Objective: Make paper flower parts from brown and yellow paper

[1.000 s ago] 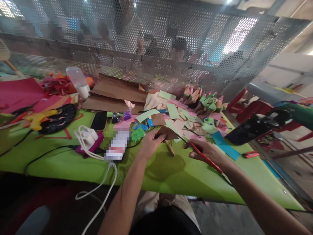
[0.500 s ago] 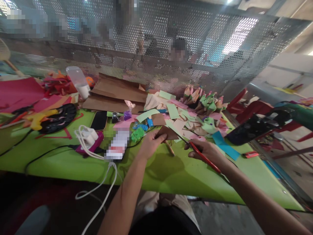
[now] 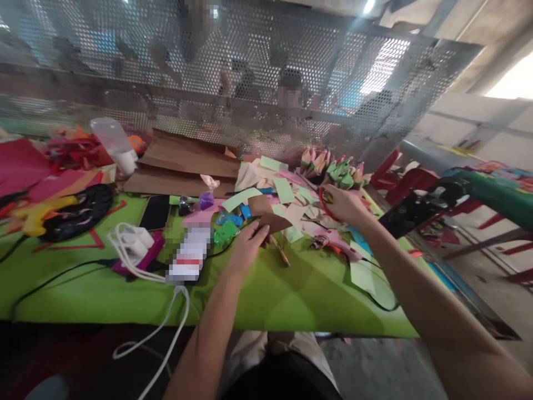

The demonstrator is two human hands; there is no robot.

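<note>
My left hand (image 3: pixel 251 240) pinches a piece of brown paper (image 3: pixel 275 223) by its left edge, just above the green tabletop (image 3: pixel 266 300). Over the heap of cut paper, my right hand (image 3: pixel 342 204) grips red-handled scissors (image 3: pixel 323 204); their blades point up and left, partly lost among the scraps. A pencil-like stick (image 3: pixel 281 253) lies below the brown paper. Nearer to me than my right hand rests a pink glue gun (image 3: pixel 336 244), beside pale green paper (image 3: pixel 362 272).
Paper flowers (image 3: pixel 343 173) stand behind the heap, before a perforated metal screen (image 3: pixel 258 72). Brown sheets (image 3: pixel 187 158) lie back left. A phone (image 3: pixel 190 255), power strip (image 3: pixel 137 255) and white cables (image 3: pixel 183 311) occupy the left. A black bottle-like object (image 3: pixel 410 211) is at right.
My right hand has carried the scissors away from the brown paper, up and back to the paper heap. The glue gun now shows. My left hand keeps its hold.
</note>
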